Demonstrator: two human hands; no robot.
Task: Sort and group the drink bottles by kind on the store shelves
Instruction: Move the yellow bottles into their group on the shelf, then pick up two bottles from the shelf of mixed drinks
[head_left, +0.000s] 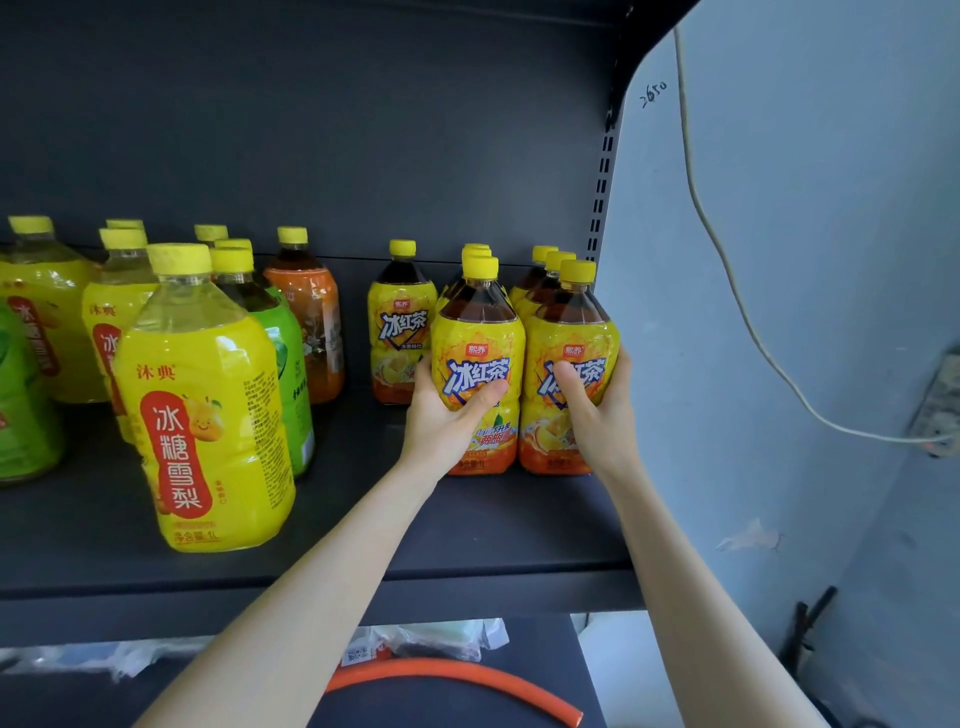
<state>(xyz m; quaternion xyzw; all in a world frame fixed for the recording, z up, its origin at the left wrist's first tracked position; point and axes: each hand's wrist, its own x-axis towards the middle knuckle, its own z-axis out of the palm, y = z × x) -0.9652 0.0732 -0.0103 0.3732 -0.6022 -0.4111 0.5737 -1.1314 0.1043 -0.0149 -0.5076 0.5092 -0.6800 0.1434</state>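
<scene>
Two rows of iced black tea bottles with yellow caps stand at the right end of the dark shelf (467, 525). My left hand (447, 410) grips the front bottle of the left row (480, 332). My right hand (597, 410) grips the front bottle of the right row (571, 322). Both bottles stand upright on the shelf. One more iced tea bottle (400, 317) stands alone just left of them. At the left, a big yellow pear drink bottle (202, 395) stands in front of a mixed group.
The mixed group at left holds more yellow pear bottles (52, 312), green-label bottles (283, 353) and an orange-label bottle (311, 317). A pale wall (779, 260) with a hanging cable (727, 260) borders the shelf's right end. An orange hose (467, 675) lies on the lower shelf.
</scene>
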